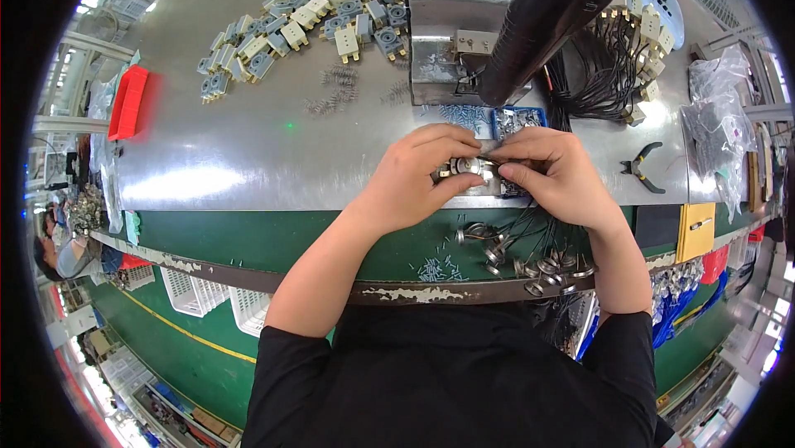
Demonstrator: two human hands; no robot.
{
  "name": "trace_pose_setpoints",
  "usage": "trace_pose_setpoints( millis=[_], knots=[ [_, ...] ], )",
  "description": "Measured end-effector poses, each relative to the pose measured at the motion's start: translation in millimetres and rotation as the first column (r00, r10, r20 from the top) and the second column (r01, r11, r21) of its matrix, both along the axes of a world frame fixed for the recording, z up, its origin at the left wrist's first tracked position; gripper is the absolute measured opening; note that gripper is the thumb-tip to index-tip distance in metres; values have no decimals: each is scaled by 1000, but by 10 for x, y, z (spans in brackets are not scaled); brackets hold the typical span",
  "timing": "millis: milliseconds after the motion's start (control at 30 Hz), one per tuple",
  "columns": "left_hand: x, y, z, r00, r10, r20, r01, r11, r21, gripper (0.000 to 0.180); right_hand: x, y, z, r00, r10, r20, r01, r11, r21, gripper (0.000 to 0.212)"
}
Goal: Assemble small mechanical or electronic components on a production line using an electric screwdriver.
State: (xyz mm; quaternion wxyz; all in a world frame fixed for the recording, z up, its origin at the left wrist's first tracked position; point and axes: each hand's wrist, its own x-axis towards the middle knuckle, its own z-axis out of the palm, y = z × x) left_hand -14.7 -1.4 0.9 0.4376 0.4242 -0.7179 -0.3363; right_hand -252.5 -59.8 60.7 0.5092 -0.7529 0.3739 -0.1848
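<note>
My left hand (pixel 418 173) is closed, its thumb and fingers around a small switch-like part (pixel 469 166) with metal and pale surfaces. Opposite it, my right hand (pixel 559 173) has thumb and fingertips pinched at the right side of the same part, where something dark and thin shows. The fingers hide most of the part, so its exact kind is unclear. Just beyond my hands lie many loose blue screws (pixel 457 116) and a blue tray (pixel 542 115) of small metal pieces.
Grey-and-beige switch blocks (pixel 294 32) cover the back left, with springs (pixel 338 84) nearby. A black cylinder (pixel 546 17) rises at the metal fixture (pixel 431 75). Black-wired blocks (pixel 652 34) and pliers (pixel 643 168) sit right. Round metal parts (pixel 546 270) lie near the front edge.
</note>
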Motion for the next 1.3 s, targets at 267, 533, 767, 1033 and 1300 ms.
trace_pose_setpoints(
  millis=[267, 533, 767, 1033, 1300],
  knots=[
    [131, 45, 12, 997, -60, -38, 62, 996, 63, 37, 207, 220, -6, 998, -17, -56, -7, 918, -397, 12],
    [101, 109, -31, 1000, -31, 0, 31, 1000, -2, 33, 138, 210, -7, 981, 120, -154, -183, 844, -504, 21],
    [29, -60, -65, 989, -123, -78, 126, 992, 29, 35, -76, -160, -40, 946, 249, -206, -323, 767, -555, 29],
    [154, -61, 2, 995, -72, -71, 75, 996, 38, 31, 24, -312, 8, 931, 291, -222, -365, 783, -504, 36],
    [82, -43, -3, 995, -63, -74, 68, 995, 70, 29, 119, -234, 162, 963, 234, -135, -268, 894, -359, 21]
  ],
)
